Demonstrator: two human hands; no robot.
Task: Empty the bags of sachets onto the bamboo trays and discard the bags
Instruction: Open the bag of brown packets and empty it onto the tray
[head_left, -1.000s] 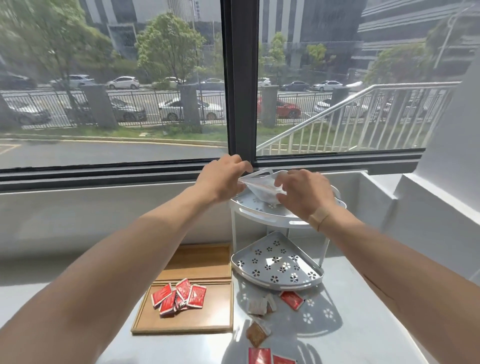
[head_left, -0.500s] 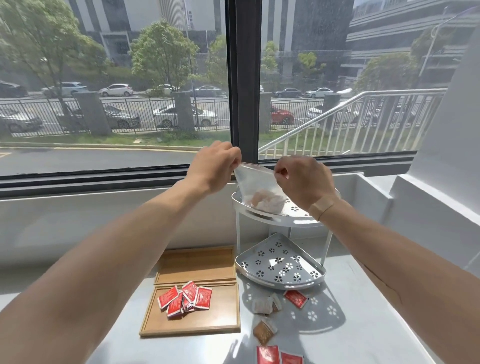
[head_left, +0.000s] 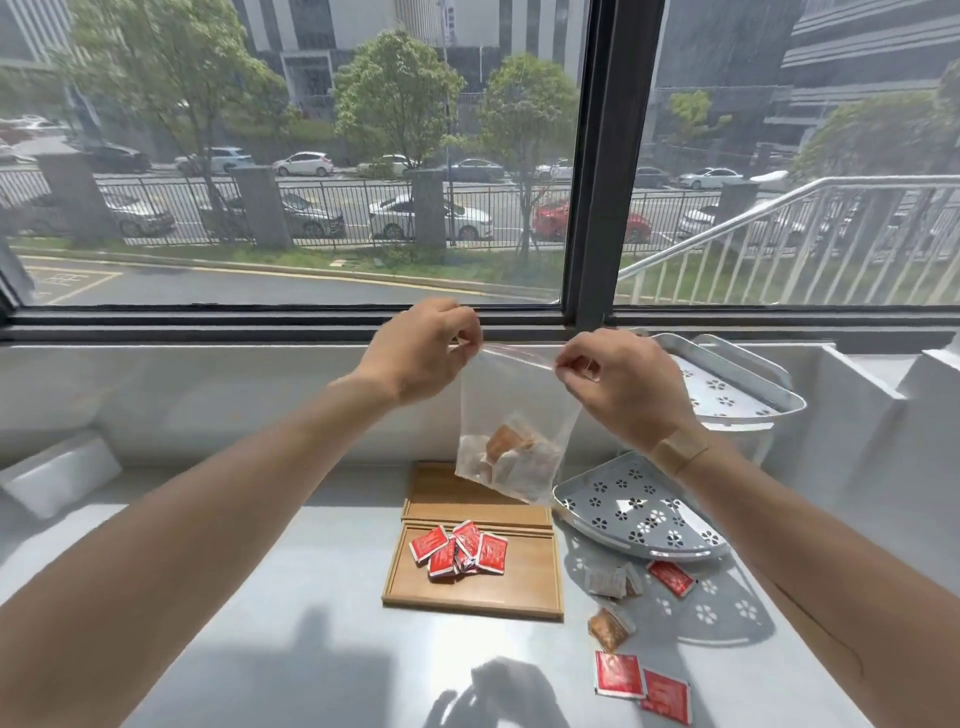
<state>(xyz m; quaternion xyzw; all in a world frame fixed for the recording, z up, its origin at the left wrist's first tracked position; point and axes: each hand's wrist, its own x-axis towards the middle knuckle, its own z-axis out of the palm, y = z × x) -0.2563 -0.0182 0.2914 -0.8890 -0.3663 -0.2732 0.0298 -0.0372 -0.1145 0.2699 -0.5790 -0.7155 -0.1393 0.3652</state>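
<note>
A clear zip bag (head_left: 511, 415) hangs in the air above the far bamboo tray (head_left: 441, 493), held up by its top strip: the left hand (head_left: 421, 358) pinches the left corner of the seal between thumb and fingertips, and the right hand (head_left: 618, 384) pinches the right corner the same way, so each grip is pressed onto the thin plastic. The brown and pale sachets (head_left: 511, 454) sit bunched in the bottom of the bag, which sags to a point there; the load looks light, the film soft and probably slippery, so the seal strip is the sensible place to hold, and a bottom corner would serve for tipping it out. The near bamboo tray (head_left: 524, 587), at 6 o'clock from the bag, already carries a heap of red sachets (head_left: 460, 551). At 3 o'clock from the trays stands a white tiered rack (head_left: 727, 395), its lower perforated shelf (head_left: 639, 514) close beside the bag's bottom corner, an edge that could snag it. Loose sachets (head_left: 644, 680) lie on the desk (head_left: 260, 597) at 5 o'clock. Open room lies toward 9 o'clock, where the desk is free of things.
</note>
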